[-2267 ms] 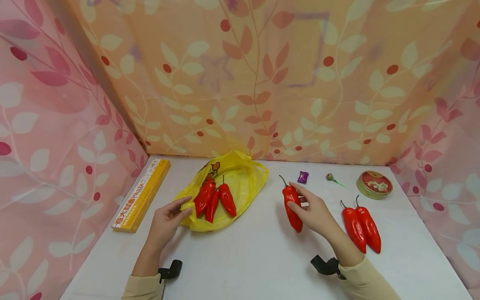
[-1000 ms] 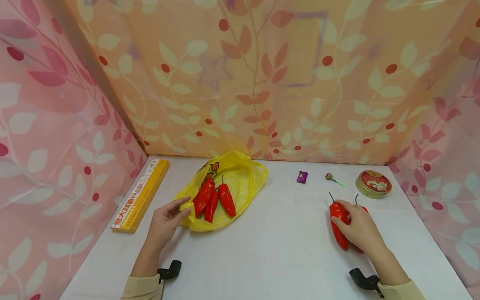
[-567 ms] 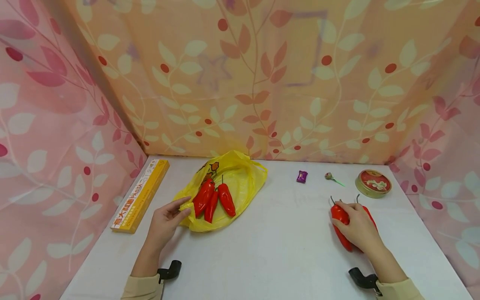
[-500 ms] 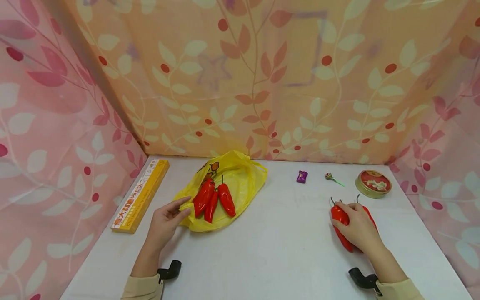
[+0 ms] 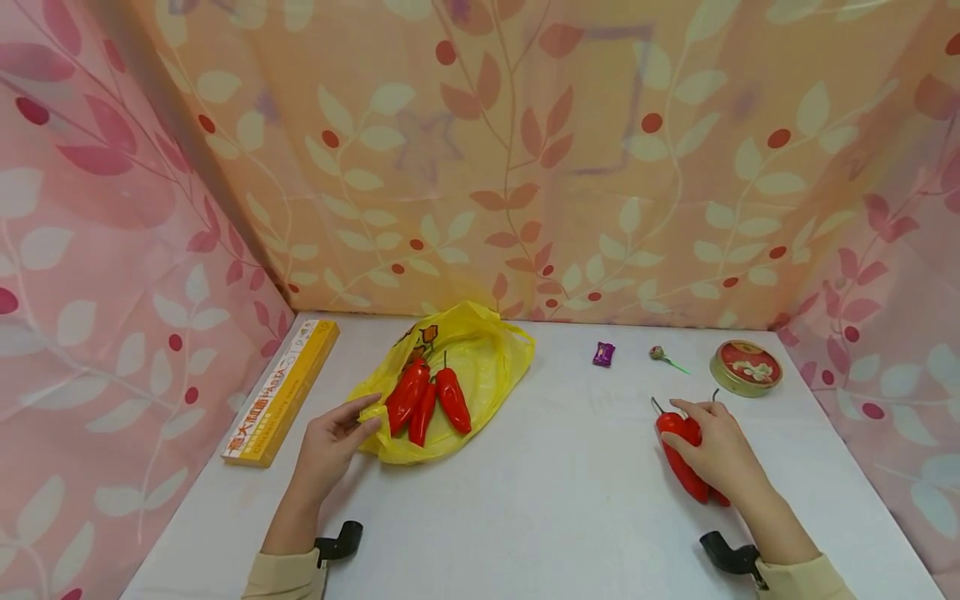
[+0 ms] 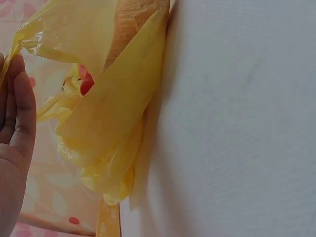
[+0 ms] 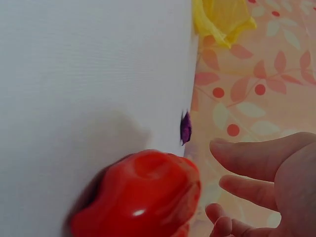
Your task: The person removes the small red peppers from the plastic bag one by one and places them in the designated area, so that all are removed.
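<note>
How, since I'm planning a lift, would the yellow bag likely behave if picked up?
The yellow bag is probably floppy: its thin sides crumple. Lifted, it may sag under the red peppers inside; its wide-open mouth could spill them.

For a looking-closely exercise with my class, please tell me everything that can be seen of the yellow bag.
The yellow bag looks like thin, crinkled, partly see-through plastic. An orange print with dark marks shows near its far left edge. It lies spread on the white table, right of the long box in the head view, its mouth open. Red peppers lie inside, stems pointing away from the person. The left hand pinches its near left edge.
</note>
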Demonstrator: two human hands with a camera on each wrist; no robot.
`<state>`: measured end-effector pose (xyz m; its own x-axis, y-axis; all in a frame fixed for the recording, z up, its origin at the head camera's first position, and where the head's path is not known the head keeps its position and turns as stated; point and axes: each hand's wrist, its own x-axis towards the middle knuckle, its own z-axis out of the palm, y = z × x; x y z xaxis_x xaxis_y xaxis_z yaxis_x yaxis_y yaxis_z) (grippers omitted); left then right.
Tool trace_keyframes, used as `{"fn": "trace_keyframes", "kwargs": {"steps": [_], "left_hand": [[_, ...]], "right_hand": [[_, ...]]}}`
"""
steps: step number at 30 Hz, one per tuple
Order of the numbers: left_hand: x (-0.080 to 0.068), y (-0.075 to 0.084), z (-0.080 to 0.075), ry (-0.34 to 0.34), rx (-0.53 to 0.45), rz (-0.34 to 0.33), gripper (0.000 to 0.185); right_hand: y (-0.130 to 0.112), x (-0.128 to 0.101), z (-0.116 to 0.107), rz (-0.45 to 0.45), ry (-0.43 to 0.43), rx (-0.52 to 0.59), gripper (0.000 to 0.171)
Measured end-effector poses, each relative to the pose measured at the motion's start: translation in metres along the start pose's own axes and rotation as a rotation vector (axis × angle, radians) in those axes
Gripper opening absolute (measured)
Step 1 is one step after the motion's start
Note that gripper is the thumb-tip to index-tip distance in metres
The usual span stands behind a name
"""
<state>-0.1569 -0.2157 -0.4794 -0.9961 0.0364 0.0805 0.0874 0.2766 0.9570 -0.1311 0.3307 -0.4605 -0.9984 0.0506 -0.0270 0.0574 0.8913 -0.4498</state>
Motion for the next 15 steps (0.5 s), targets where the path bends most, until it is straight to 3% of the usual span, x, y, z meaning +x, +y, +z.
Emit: {"fn": "trace_keyframes", "kwargs": {"steps": [10, 15], "left_hand": [[-0.001, 0.002, 0.002, 0.011, 0.000, -0.017, 0.045], [-0.001, 0.002, 0.002, -0.003, -0.011, -0.007, 0.046]], "right_hand": [[-0.036, 0.011, -0.009, -0.157, 0.125, 0.050, 0.060], [-0.059, 0.019, -0.005, -0.201, 0.109, 0.139, 0.059]]}}
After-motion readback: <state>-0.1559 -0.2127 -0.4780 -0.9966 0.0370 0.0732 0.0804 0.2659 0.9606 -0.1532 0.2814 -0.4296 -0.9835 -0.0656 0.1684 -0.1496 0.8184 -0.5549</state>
